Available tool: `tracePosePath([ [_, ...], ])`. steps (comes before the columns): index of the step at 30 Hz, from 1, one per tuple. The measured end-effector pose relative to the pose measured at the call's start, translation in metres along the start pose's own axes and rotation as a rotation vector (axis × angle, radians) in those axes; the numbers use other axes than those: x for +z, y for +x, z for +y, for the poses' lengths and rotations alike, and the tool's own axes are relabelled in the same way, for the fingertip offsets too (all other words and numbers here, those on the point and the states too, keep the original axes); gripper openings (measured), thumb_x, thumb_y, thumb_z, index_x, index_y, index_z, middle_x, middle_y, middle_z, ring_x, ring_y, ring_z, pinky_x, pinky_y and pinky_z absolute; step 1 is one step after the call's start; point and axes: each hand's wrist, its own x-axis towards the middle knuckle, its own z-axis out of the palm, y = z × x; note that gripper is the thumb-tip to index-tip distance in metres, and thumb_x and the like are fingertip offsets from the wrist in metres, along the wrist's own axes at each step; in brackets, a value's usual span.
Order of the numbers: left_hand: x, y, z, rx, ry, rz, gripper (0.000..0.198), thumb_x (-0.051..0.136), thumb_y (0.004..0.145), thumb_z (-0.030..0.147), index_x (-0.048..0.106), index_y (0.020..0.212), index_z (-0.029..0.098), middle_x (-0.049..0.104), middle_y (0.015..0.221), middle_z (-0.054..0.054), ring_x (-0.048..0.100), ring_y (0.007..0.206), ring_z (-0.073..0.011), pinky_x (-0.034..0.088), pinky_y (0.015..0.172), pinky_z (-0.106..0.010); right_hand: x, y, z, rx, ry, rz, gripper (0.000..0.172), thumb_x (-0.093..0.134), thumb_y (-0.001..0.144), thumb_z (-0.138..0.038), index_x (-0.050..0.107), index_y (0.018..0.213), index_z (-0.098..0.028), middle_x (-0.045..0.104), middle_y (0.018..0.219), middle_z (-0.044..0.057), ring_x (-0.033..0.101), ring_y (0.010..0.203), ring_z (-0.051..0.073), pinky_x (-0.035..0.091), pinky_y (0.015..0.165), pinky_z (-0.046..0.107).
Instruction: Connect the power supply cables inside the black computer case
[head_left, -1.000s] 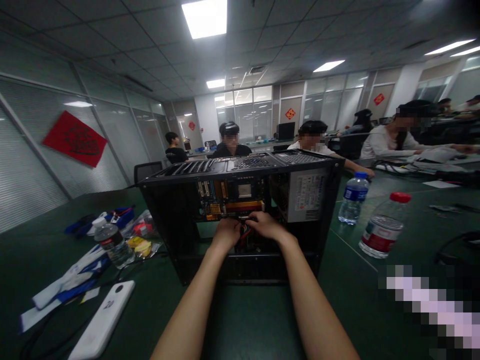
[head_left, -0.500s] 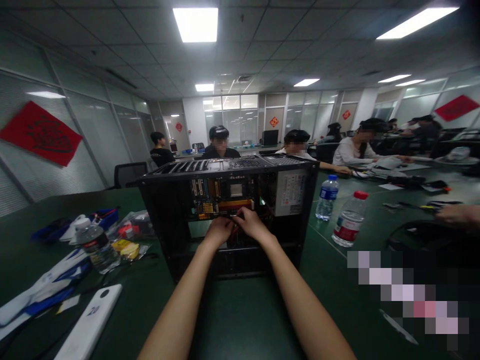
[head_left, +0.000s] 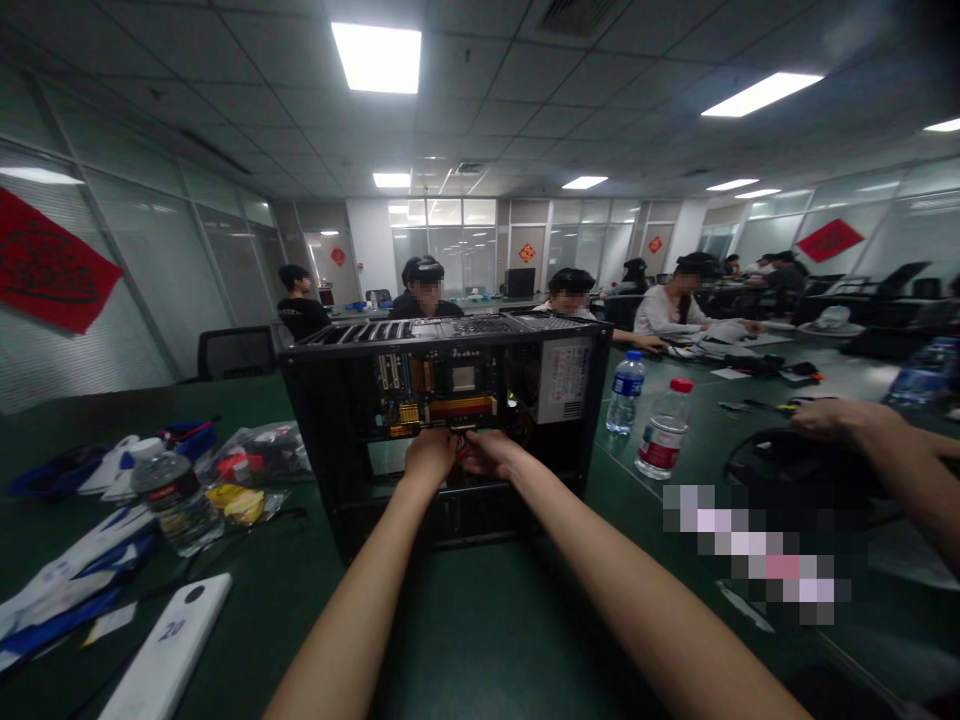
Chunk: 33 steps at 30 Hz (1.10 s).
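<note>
An open black computer case (head_left: 450,534) stands on the green table in front of me. Inside it are a motherboard (head_left: 437,374) with a square processor socket, and a silver power supply (head_left: 564,380) at the upper right. My left hand (head_left: 430,457) is closed just below the motherboard's lower edge, its fingertips mostly hidden. Beside it, my right hand (head_left: 487,453) pinches what looks like a thin reddish cable (head_left: 460,441) between the two hands. The cable's ends are too small and dark to follow.
Two water bottles, one blue-capped (head_left: 625,392) and one red-capped (head_left: 665,430), stand right of the case. Leftward lie another bottle (head_left: 177,498), plastic bags (head_left: 259,452), gloves (head_left: 71,580) and a white power bank-like block (head_left: 169,650). A co-worker's hand (head_left: 832,418) holds black cables at right.
My right hand has lowered slightly and turned, its fingers now closer to my left hand. The view has swung right. A co-worker's arm at the right shows more.
</note>
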Motion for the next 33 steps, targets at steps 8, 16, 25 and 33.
tracePosePath([
  [8, 0.004, 0.006, -0.002, -0.002, -0.005, -0.023, 0.041, 0.039, 0.095, 0.040, 0.072, 0.105, 0.018, 0.073, 0.108, -0.014, 0.068, 0.101, -0.0243, 0.050, 0.082, -0.031, 0.019, 0.005, -0.003, 0.070, 0.033, 0.149, 0.020, 0.041, 0.101, -0.030, 0.048, 0.085, -0.020, 0.054, 0.062, -0.004, 0.049, 0.046, 0.007, 0.048, 0.051, 0.020],
  [16, 0.004, 0.009, -0.002, 0.008, -0.029, -0.033, 0.041, 0.038, 0.094, 0.038, 0.072, 0.104, 0.017, 0.072, 0.109, -0.016, 0.068, 0.102, -0.0265, 0.050, 0.083, -0.033, 0.019, 0.001, -0.003, 0.031, 0.027, 0.183, 0.020, 0.043, 0.100, -0.030, 0.050, 0.085, -0.019, 0.049, 0.059, -0.004, 0.047, 0.045, 0.008, 0.047, 0.046, 0.019],
  [25, 0.003, 0.009, -0.004, 0.010, -0.045, -0.042, 0.040, 0.039, 0.094, 0.038, 0.072, 0.104, 0.017, 0.072, 0.110, -0.016, 0.067, 0.103, -0.0261, 0.050, 0.083, -0.033, 0.018, 0.003, -0.003, 0.011, 0.006, 0.162, 0.022, 0.043, 0.101, -0.030, 0.050, 0.083, -0.019, 0.050, 0.059, -0.004, 0.046, 0.044, 0.008, 0.046, 0.045, 0.020],
  [33, 0.008, 0.016, -0.004, -0.001, -0.043, -0.060, 0.040, 0.041, 0.093, 0.040, 0.073, 0.105, 0.018, 0.072, 0.109, -0.015, 0.068, 0.102, -0.0262, 0.050, 0.083, -0.033, 0.015, 0.009, 0.000, 0.017, -0.020, 0.182, 0.018, 0.045, 0.100, -0.030, 0.049, 0.086, -0.019, 0.051, 0.060, -0.004, 0.048, 0.045, 0.008, 0.049, 0.046, 0.022],
])
